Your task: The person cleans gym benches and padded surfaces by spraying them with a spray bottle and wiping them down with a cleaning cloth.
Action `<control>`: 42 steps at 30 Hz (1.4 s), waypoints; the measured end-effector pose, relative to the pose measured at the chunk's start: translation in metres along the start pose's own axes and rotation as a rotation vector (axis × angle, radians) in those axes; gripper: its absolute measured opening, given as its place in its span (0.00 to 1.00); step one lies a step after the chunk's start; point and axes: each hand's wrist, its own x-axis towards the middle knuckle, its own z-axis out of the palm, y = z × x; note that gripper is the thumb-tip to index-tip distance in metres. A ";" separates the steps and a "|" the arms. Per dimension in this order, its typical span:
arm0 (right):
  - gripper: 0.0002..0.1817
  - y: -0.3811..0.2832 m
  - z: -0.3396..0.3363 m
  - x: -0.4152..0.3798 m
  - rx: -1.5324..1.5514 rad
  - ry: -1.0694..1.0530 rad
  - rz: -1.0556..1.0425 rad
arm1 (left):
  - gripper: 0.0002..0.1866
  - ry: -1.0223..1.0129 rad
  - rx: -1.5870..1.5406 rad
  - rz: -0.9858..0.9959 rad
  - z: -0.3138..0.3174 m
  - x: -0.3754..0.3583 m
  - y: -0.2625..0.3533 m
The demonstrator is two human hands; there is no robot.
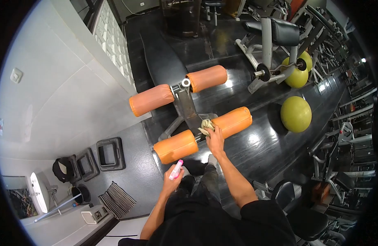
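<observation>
My right hand [215, 141] grips a crumpled pale yellow cloth [206, 126]. It presses the cloth against the metal frame [188, 110] of a bench, beside the inner end of the near right orange foam roller [233, 122]. In my left hand [172, 180] is a small spray bottle [176, 169] with a pink top, held below the near left orange roller [176, 146]. Two more orange rollers, the far left one [152, 100] and the far right one [206, 78], sit at the upper end of the frame. A black bench pad [164, 57] stretches away beyond them.
Yellow exercise balls [296, 115] and a grey weight machine [267, 45] stand to the right. On the left are a white wall [53, 82], black step platforms [111, 153], a striped mat [117, 200] and a bucket [81, 193]. More gym equipment lines the right edge.
</observation>
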 end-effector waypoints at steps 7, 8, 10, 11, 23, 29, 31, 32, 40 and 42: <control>0.34 -0.017 0.032 -0.036 -0.199 0.057 0.114 | 0.07 -0.055 0.011 0.063 0.009 0.007 0.007; 0.34 -0.015 0.033 -0.045 -0.100 0.046 0.172 | 0.08 -0.056 -0.020 0.027 0.009 0.006 0.010; 0.30 -0.009 0.027 -0.055 0.133 -0.012 0.260 | 0.10 -0.068 -0.028 0.033 0.010 0.007 0.012; 0.30 -0.003 0.018 -0.052 0.128 -0.011 0.260 | 0.12 -0.079 -0.033 0.039 0.011 0.008 0.012; 0.30 -0.006 0.022 -0.022 -0.096 -0.035 -0.092 | 0.26 -0.102 0.038 0.126 0.018 0.019 0.003; 0.19 0.016 0.009 -0.041 0.172 -0.345 0.262 | 0.26 -0.132 0.248 0.185 0.012 0.015 0.005; 0.17 0.007 -0.003 -0.027 0.084 -0.237 0.173 | 0.25 -0.106 0.190 0.158 0.014 0.013 0.000; 0.18 0.000 -0.007 -0.019 0.054 -0.184 0.162 | 0.25 -0.082 0.135 0.134 0.014 0.012 -0.003; 0.32 -0.008 0.024 -0.029 -0.087 0.008 0.100 | 0.24 -0.037 -0.009 0.087 0.009 0.001 -0.007; 0.32 -0.005 0.025 -0.048 -0.028 -0.040 0.116 | 0.24 0.002 -0.069 0.108 0.010 -0.002 -0.012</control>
